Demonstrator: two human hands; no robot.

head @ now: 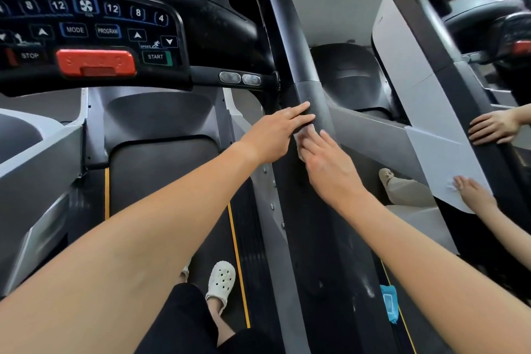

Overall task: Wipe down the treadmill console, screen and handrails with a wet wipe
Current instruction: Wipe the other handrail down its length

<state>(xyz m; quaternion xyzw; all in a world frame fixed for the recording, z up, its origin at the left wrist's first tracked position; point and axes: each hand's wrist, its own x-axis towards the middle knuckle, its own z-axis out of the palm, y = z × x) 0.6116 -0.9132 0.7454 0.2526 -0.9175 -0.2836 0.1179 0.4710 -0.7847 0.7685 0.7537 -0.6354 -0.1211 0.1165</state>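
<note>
Wiping stands at the handrail (311, 95), frame centre: right hand (330, 164) presses the wipe (298, 136) on it, fingers together; left hand (273, 132) touches beside, fingers straight (console (115, 31), upper left: done or not, unclear).

Head-worn wide-angle view, facing forward and down, close to handrail (312, 95)

The console (86, 31) is found up at 10 o'clock, with the belt (161, 175) laid out below it toward 7. The handrail (290, 37) is run from 12 down to 6, right of both. Dead centre, the left hand (275, 132) is laid on the rail, the right hand (330, 164) just below, and the wet wipe (300, 136) is tucked between them. A second treadmill (431, 80) is parked at 2 o'clock, and a wipe packet (389, 306) is seen low at 5.
</note>
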